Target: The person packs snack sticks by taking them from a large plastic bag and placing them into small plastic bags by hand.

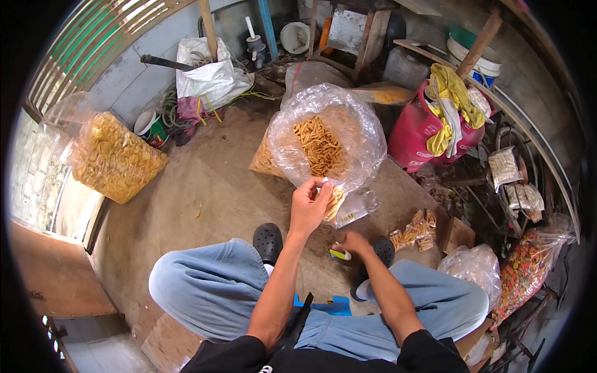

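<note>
my left hand [308,208] pinches the top of a small clear packet [334,205] between thumb and fingers. the packet holds pale sticks and hangs just in front of a large clear bag [367,133], at its near edge. the large bag is open at the top – brown stick snacks [318,146] are visible inside its mouth. my right hand [353,243] is lower, near my right shoe [384,251], with its fingers closed on a small green-and-white object [340,254]; the type of object cannot be determined.

clear plastic film [359,207] lies beside the packet, on its right. a group of filled packets [415,231] is on the floor [193,168] to the right of my right hand. a bag of yellow chips [118,158] stands to the left – well apart from both hands. a pink container [413,133], draped with yellow cloth [452,99], stands to the right of the large bag.
</note>
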Available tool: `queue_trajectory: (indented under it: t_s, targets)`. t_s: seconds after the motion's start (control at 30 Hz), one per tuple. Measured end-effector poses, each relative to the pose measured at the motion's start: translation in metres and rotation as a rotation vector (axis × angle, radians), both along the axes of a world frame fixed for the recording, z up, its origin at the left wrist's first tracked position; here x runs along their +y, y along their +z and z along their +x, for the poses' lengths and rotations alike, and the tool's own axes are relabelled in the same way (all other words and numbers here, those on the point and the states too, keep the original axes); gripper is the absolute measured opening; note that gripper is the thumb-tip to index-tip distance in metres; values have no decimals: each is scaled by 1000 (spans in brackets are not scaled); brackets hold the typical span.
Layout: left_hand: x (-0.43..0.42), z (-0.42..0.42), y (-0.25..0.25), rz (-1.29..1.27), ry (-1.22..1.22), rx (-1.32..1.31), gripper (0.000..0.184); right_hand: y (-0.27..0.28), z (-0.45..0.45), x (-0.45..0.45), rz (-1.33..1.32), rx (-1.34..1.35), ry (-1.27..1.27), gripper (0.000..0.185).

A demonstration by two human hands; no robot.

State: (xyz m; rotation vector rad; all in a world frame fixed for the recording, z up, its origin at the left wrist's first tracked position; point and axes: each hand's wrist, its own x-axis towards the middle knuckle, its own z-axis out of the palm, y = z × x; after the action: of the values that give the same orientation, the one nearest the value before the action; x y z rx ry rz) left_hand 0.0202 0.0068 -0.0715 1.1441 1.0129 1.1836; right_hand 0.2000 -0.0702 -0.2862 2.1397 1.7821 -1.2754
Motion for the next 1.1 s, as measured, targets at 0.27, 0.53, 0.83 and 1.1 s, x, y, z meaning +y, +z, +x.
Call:
queue_trajectory:
  t_s: [0.27, 0.53, 0.83, 1.1]
  targets:
    - [4, -8, 2, 52, 17, -1, 12, -30, -37, -59, 70, -227, 92, 74]
    - [5, -13, 10, 80, 17, 5, 11, -43, -17, -31, 143, 122, -15, 61]
    - [9, -19, 16, 173, -44, 33, 11, 172, 30, 90, 308, 450, -64, 54]
    - [6, -24, 32, 258, -49, 158, 13, 335, 17, 83, 466, 250, 394, 54]
